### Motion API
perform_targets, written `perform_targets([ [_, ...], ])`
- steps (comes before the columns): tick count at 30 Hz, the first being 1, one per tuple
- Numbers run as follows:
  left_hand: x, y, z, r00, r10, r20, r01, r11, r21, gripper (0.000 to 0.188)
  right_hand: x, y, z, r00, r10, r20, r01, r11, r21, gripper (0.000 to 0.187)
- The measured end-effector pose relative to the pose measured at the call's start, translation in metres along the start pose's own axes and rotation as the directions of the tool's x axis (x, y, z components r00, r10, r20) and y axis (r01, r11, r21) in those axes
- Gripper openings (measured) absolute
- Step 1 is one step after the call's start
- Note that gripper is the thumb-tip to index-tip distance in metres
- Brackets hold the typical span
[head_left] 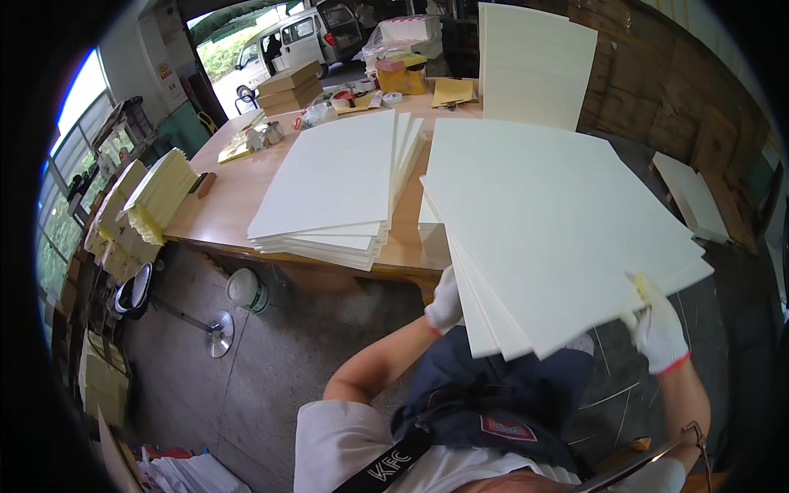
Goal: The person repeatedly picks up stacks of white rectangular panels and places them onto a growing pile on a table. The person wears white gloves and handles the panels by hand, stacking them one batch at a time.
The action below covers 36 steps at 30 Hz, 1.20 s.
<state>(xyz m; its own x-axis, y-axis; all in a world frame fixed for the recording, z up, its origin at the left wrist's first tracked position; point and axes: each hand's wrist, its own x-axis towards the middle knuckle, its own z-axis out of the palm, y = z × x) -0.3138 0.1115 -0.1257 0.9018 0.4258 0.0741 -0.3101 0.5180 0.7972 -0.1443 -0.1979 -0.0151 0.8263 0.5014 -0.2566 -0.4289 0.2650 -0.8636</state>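
A fanned stack of large white sheets (pixel 551 230), stiff like board, lies tilted in front of me, its near corners out past the table edge. My right hand (pixel 657 329), in a white knitted glove with a red cuff, grips the stack's near right edge, with yellowish fingertips on top. My left hand (pixel 446 302), gloved the same way, is at the stack's left edge, its fingers partly hidden by the sheets. Left of it, a second pile of white sheets (pixel 329 181) rests on the table, its edges uneven.
The wooden table (pixel 218 201) carries tape rolls, a yellow box (pixel 403 78) and cardboard boxes (pixel 289 86) at the back. Tall white panels (pixel 534 70) stand behind the stack. A bucket (pixel 246 290) and a metal post base (pixel 220 334) are on the floor at left.
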Motion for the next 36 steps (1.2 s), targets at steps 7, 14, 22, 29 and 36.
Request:
perform_targets([
  [7,0.025,0.06,0.003,0.87,-0.481,-0.109,0.456,0.868,-0.197,0.06,-0.026,0.035,-0.028,0.998,-0.005,0.055,0.005,1.0,-0.006,0.034],
  [14,0.031,0.088,0.037,0.956,-0.238,-0.173,0.289,0.869,0.402,0.045,-0.012,0.064,-0.055,0.972,-0.095,0.216,0.077,0.993,0.09,0.031],
  [22,-0.021,0.135,0.047,0.951,0.166,-0.263,0.015,0.82,0.572,0.043,-0.002,0.047,-0.007,0.927,-0.311,0.208,0.313,0.949,0.022,0.037],
  [29,-0.064,0.191,-0.062,0.793,0.562,-0.234,-0.498,0.82,0.282,0.023,0.108,-0.011,0.141,0.543,-0.464,0.7,0.695,0.717,-0.064,0.041],
  [36,-0.028,0.251,-0.112,0.624,0.708,-0.33,-0.64,0.706,0.304,0.034,0.069,0.119,0.345,0.589,-0.185,0.786,0.239,0.97,0.049,0.044],
])
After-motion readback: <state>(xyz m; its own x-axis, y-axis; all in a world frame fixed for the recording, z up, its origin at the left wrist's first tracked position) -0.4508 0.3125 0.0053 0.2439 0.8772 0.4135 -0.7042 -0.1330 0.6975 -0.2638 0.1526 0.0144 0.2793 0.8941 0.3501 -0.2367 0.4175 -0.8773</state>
